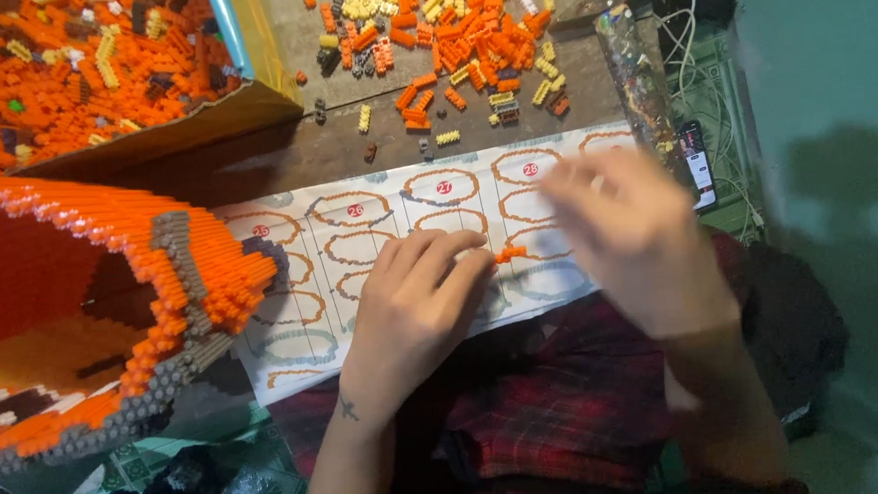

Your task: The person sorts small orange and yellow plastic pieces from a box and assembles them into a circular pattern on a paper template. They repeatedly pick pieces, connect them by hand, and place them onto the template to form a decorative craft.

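Note:
My left hand rests on a printed instruction sheet and pinches a short chain of small orange bricks at its fingertips. My right hand is blurred with motion just right of that chain, above the sheet, fingers spread; I see nothing in it. The sheet shows rows of ring-shaped diagrams. A large hollow model of orange and grey bricks stands at the left.
Loose orange, yellow and dark bricks lie scattered on the wooden board behind the sheet. A tray full of orange bricks sits at the back left. A phone and cables lie at the right. Plaid cloth covers my lap.

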